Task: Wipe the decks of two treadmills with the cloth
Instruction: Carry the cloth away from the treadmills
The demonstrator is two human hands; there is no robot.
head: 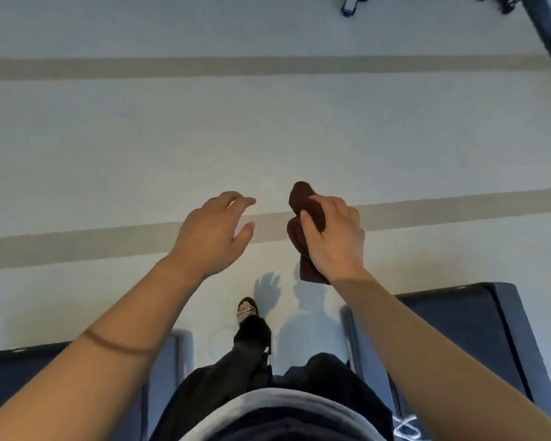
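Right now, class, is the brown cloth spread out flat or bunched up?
Bunched up. The cloth is crumpled into a wad gripped by the right hand, with one end hanging below it.

The cloth (306,205) is a thick, soft brown fabric, matt and a little fuzzy, like towelling. The floor (268,128) looks matt and finely textured, while the left treadmill deck (7,370) and right treadmill deck (452,332) carry dark, dull, rubbery-looking belts edged by smoother grey side rails (347,326) with a faint sheen. The trousers (252,342) are black matt cloth, and the sandal (246,310) has a woven-looking strap.

Bright, soft shadows, blurred edges
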